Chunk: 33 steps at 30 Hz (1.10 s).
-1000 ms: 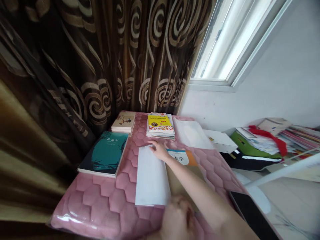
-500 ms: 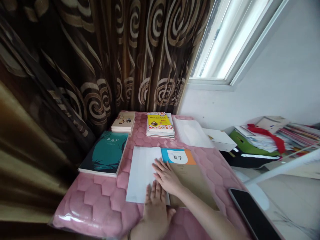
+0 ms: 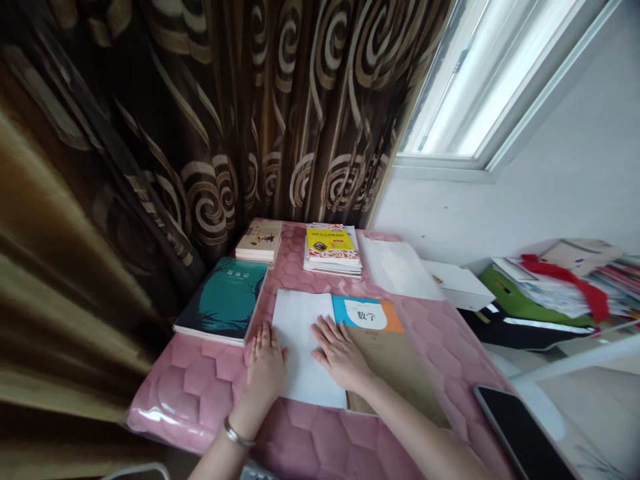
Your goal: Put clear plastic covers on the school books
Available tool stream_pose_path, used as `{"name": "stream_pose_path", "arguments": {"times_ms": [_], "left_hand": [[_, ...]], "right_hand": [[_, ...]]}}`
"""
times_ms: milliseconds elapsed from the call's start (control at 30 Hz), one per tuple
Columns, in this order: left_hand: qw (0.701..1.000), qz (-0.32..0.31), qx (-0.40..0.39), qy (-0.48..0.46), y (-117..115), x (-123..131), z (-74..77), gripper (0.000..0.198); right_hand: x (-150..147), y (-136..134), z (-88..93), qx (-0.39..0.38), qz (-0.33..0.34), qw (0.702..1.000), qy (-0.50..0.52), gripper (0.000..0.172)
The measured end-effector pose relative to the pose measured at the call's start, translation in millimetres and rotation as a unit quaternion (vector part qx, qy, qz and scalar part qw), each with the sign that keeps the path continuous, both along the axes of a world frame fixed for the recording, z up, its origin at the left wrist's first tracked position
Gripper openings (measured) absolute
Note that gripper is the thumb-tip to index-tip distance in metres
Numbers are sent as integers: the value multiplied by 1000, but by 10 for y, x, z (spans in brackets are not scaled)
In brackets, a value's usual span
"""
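Observation:
A white sheet of paper [image 3: 299,327] lies over the left part of a brown-covered book with a blue and orange top [image 3: 373,315], on a pink quilted table cover [image 3: 200,387]. My left hand [image 3: 265,361] lies flat with fingers together on the left edge of the white sheet. My right hand [image 3: 340,350] rests flat with fingers spread where the sheet meets the book. Neither hand holds anything.
A teal book [image 3: 225,300] lies to the left. A beige book stack [image 3: 260,240] and a yellow-topped stack [image 3: 333,248] sit at the back with a clear plastic sleeve [image 3: 397,268]. A dark tablet [image 3: 520,433] lies front right. A white box [image 3: 460,285] and cluttered papers [image 3: 560,287] stand right.
My left hand slid from the sheet's bottom middle out to its left edge. My right hand stayed near the fold. The view shifted slightly to the left.

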<state>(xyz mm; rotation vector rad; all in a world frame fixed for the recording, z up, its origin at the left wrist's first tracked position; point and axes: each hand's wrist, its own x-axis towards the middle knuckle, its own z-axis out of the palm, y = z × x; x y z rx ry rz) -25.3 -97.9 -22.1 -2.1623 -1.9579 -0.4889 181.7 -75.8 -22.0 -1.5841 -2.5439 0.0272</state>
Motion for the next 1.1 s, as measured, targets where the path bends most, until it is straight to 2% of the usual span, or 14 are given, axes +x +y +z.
{"name": "stream_pose_path", "arguments": {"times_ms": [100, 300, 400, 467, 533, 667, 767, 867, 967, 1033, 1100], "left_hand": [[1000, -10, -13, 17, 64, 112, -128, 56], [996, -89, 5, 20, -103, 299, -221, 61], [995, -96, 1, 25, -123, 289, -219, 60], [994, -98, -16, 34, -111, 283, -201, 59], [994, -94, -34, 41, -102, 292, -176, 58], [996, -81, -2, 29, -165, 330, -152, 59], [996, -80, 20, 17, -294, 296, -135, 58], [998, -51, -36, 1, -423, 167, -7, 43], [994, 21, -105, -7, -459, 26, 235, 31], [990, 55, -129, 3, -418, -22, 385, 29], [985, 78, -154, -5, -341, -39, 471, 39]], "right_hand": [[-6, 5, 1, 0, 3, 1000, 4, 60], [-69, -20, 110, -26, 6, 1000, 6, 61], [-257, 46, 246, -37, 70, 997, 26, 58], [-437, 184, 334, -57, 130, 989, 40, 55], [-613, 405, 396, -89, 160, 982, 38, 52], [-843, 924, 432, -115, 135, 984, 12, 51], [-919, 1159, 401, -110, 108, 988, 11, 49], [-942, 1165, 340, -107, 101, 989, 30, 52], [-850, 1000, 289, -97, 101, 987, 81, 52], [-654, 829, 282, -61, 77, 988, 123, 50], [-310, 620, 295, -7, 4, 988, 155, 48]]}}
